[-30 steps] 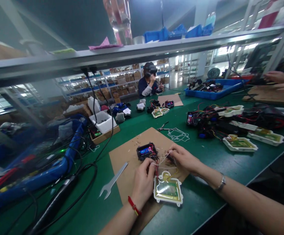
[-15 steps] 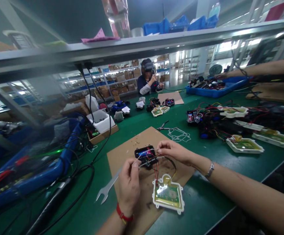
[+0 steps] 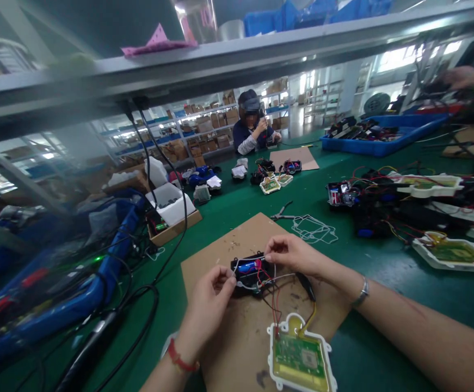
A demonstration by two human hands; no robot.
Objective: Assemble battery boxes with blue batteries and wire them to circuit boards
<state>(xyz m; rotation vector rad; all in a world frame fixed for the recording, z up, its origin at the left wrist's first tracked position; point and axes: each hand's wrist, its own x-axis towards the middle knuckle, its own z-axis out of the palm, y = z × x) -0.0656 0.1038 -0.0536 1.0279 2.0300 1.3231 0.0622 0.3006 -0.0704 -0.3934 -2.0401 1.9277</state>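
My left hand (image 3: pixel 212 296) pinches a thin white cord (image 3: pixel 245 285) at the left end of a small black housing (image 3: pixel 242 276). With thumb and fingertips together, my right hand (image 3: pixel 291 255) grips the same cord at the housing's upper right corner. The cord runs loosely around the housing's rim, and part of it trails off to the right. Inside the housing lie a blue cylindrical part and red and pink wires. Red, black and yellow wires lead down to a white-framed green circuit board (image 3: pixel 302 356) nearest me. A brown board (image 3: pixel 220 354) lies beneath.
Pliers (image 3: pixel 281 211) and a tangle of white cord loops (image 3: pixel 314 228) lie beyond the brown board. Wired units (image 3: pixel 453 253) crowd the right; a blue tray (image 3: pixel 357 144) stands behind. Black cables (image 3: pixel 155 288) and a blue bin (image 3: pixel 114 256) occupy the left. A person (image 3: pixel 251 128) sits opposite.
My view has shifted, so the housing and circuit board appear lower and further right. The cord now lies closer around the housing. My left forearm now covers most of the wrench.
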